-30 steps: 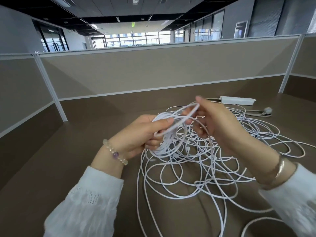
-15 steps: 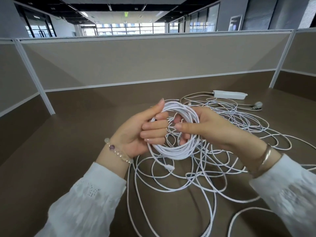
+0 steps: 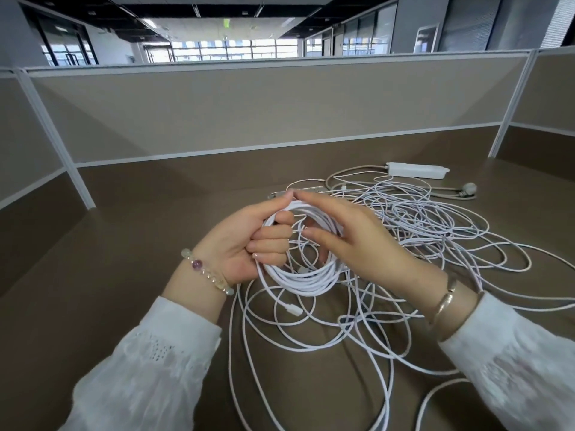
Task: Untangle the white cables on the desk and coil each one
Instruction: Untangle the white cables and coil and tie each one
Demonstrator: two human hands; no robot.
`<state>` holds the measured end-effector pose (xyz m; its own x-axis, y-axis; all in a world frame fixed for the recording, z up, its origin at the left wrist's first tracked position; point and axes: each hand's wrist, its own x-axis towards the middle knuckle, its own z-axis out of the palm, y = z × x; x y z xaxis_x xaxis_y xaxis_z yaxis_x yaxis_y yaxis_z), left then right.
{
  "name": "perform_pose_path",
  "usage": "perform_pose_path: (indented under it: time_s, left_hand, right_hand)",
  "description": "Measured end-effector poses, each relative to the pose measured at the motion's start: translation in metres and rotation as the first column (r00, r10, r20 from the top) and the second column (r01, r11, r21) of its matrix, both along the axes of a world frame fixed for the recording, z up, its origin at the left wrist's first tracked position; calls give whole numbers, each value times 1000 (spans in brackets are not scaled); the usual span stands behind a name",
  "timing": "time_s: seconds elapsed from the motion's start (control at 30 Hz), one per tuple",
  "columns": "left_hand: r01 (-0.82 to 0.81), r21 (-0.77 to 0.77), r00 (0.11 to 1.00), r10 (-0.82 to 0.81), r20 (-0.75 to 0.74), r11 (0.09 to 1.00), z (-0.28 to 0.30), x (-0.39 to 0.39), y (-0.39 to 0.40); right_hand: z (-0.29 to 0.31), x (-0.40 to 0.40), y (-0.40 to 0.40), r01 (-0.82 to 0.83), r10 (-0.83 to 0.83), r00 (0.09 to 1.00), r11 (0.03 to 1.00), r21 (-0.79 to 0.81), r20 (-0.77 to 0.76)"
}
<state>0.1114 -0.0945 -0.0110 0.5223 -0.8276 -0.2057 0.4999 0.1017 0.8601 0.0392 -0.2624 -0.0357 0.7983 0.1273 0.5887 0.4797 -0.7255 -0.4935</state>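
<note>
One upright coil (image 3: 300, 276) in left hand (image 3: 249, 244), its connector (image 3: 292, 308) end dangling deskward.

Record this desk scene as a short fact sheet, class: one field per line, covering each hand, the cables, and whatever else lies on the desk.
Left hand: left hand grips the coiled white cable, fingers curled through the coil
Right hand: right hand touches the coil's top, fingers straight
Loose cables: tangled thin white cables spread on the brown desk
Far right: white power strip with beige cord
</note>
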Motion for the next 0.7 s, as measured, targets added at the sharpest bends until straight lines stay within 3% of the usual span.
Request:
perform_pose_path:
  time_s: [0.07, 0.17, 0.23, 0.27, 0.37, 0.43, 0.6, 0.7]
  left_hand:
    - [25, -19, 999, -26, -29, 999, 0, 1, 1]
    - [36, -58, 997, -39, -62, 998, 1, -1, 3]
    - [0, -93, 998, -5, -56, 996, 2, -3, 4]
    - [-22, -118, 999, 16, -44, 993, 3, -3, 5]
    - [-63, -163, 998, 63, -5, 985, 5, -1, 6]
    - [-56, -155, 998, 59, 15, 986, 4, -1, 5]
    - [-43, -134, 999, 42, -8, 990, -3, 3, 9]
    - [-91, -159, 996, 92, -6, 983, -3, 11, 16]
  right_hand:
    - [-3, 3, -1, 54, -47, 993, 996, -66, 106]
    - [-6, 5, 0, 71, -70, 986, 997, -3, 150]
    - [-7, 5, 3, 61, -67, 997, 982, 177, 30]
    - [-6, 5, 6, 51, -18, 994, 951, 305, -110]
    - [-2, 0, 9, 113, 240, 822, 819, 562, -516]
    - [0, -2, 7, 104, 308, 764, 809, 578, -567]
    - [-5, -5, 4, 20, 316, 791, 842, 540, -523]
    - [-14, -12, -5, 37, 315, 761, 852, 523, -567]
